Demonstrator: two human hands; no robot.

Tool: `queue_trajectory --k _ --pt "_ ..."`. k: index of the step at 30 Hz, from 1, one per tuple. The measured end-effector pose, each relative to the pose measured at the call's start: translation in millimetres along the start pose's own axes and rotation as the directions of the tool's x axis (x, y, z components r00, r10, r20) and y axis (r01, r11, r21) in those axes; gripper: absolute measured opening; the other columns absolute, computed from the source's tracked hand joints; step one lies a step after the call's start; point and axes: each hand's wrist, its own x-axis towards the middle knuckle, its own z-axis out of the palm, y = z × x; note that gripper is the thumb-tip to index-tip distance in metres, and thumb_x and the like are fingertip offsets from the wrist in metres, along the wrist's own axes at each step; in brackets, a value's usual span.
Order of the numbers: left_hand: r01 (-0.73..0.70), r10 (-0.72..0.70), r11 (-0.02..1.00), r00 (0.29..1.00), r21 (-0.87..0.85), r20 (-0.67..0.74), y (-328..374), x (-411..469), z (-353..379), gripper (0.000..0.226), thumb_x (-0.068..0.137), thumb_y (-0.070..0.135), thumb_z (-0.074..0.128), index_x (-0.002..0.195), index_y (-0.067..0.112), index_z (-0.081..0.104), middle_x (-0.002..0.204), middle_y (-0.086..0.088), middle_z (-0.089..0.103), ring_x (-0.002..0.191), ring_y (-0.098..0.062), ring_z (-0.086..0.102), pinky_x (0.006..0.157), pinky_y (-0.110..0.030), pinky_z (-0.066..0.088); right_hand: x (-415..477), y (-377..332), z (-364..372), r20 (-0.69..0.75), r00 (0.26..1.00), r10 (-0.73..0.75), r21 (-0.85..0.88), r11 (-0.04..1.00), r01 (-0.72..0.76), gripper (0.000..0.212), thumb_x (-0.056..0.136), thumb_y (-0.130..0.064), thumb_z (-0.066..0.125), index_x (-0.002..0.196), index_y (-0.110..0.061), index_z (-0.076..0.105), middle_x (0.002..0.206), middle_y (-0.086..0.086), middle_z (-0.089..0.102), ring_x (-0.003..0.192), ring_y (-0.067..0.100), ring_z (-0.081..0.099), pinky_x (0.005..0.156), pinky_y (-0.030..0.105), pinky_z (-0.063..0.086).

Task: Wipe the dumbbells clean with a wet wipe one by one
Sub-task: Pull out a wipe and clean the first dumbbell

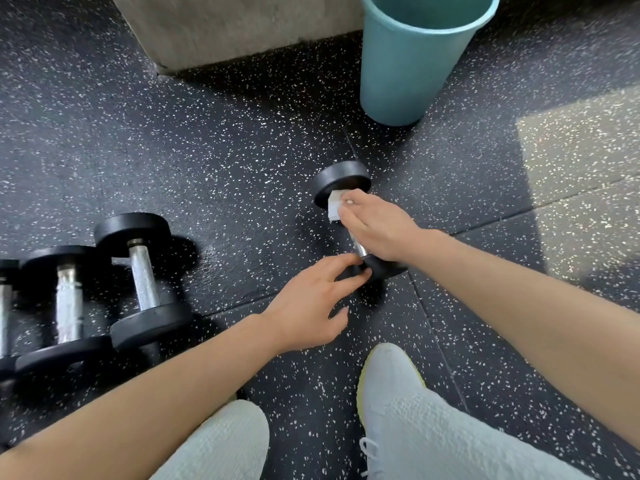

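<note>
A black dumbbell (341,183) with a chrome handle lies on the speckled floor at centre. My right hand (375,225) is over its handle and holds a white wet wipe (334,206) against the inner face of the far head. My left hand (311,308) reaches from the left, its fingertips touching the dumbbell's near head, which is mostly hidden by both hands. Three more black dumbbells lie side by side at the left: the nearest one (142,271), a middle one (67,303), and one cut by the frame edge (5,306).
A teal plastic bin (412,60) stands just beyond the dumbbell at top centre. A grey concrete block (221,26) sits at top left. My knees and a white shoe (388,382) fill the bottom. A sunlit patch lies on the floor at right.
</note>
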Motion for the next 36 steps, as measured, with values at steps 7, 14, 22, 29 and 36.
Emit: queue_trajectory --k 7,14,22,29,36 --pt "-0.045 0.045 0.998 0.999 0.038 0.010 0.9 0.6 -1.0 0.065 0.090 0.027 0.062 0.153 0.019 0.051 0.162 -0.003 0.037 0.144 -0.021 0.038 0.117 -0.034 0.034 -53.0 7.3 9.5 -0.005 0.999 -0.040 -0.053 0.998 0.040 0.044 0.109 -0.035 0.025 0.087 -0.021 0.060 0.135 -0.001 0.052 0.109 0.024 0.052 0.085 0.046 0.050" --pt "-0.057 0.055 0.998 0.997 0.032 0.054 2.3 5.4 0.7 0.069 0.090 0.029 0.056 0.157 0.019 0.046 0.169 -0.001 0.031 0.152 -0.021 0.033 0.121 -0.041 0.034 -7.7 8.4 3.2 -0.037 0.997 -0.061 -0.076 0.995 0.058 0.034 0.106 -0.029 0.028 0.082 -0.019 0.049 0.125 0.010 0.055 0.107 0.031 0.054 0.084 0.045 0.049" --pt "-0.052 0.048 0.998 0.995 0.044 0.091 0.2 4.1 1.9 0.074 0.089 0.032 0.057 0.160 0.022 0.040 0.170 -0.002 0.029 0.154 -0.022 0.027 0.121 -0.044 0.035 -46.4 9.0 9.2 -0.017 0.999 -0.046 -0.108 0.993 0.043 0.046 0.108 -0.036 0.025 0.102 -0.014 0.065 0.143 0.006 0.051 0.123 0.026 0.050 0.094 0.040 0.046" --pt "-0.066 0.062 0.997 0.994 0.048 0.093 4.3 7.8 -1.5 0.075 0.090 0.028 0.059 0.161 0.021 0.038 0.173 0.001 0.019 0.155 -0.020 0.022 0.128 -0.029 0.018 -5.9 13.4 2.9 -0.037 0.998 -0.056 -0.153 0.987 0.050 0.056 0.093 -0.050 0.011 0.086 -0.014 0.054 0.125 0.004 0.052 0.095 0.028 0.054 0.073 0.039 0.045" --pt "-0.063 0.057 0.996 0.993 0.061 0.101 4.4 8.0 -3.1 0.073 0.093 0.031 0.060 0.162 0.023 0.036 0.172 0.000 0.022 0.156 -0.019 0.019 0.125 -0.027 0.016 -37.3 15.3 10.5 -0.059 0.998 -0.012 -0.085 0.996 0.007 0.048 0.106 -0.039 0.025 0.104 -0.012 0.064 0.136 0.005 0.054 0.113 0.030 0.059 0.091 0.045 0.052"
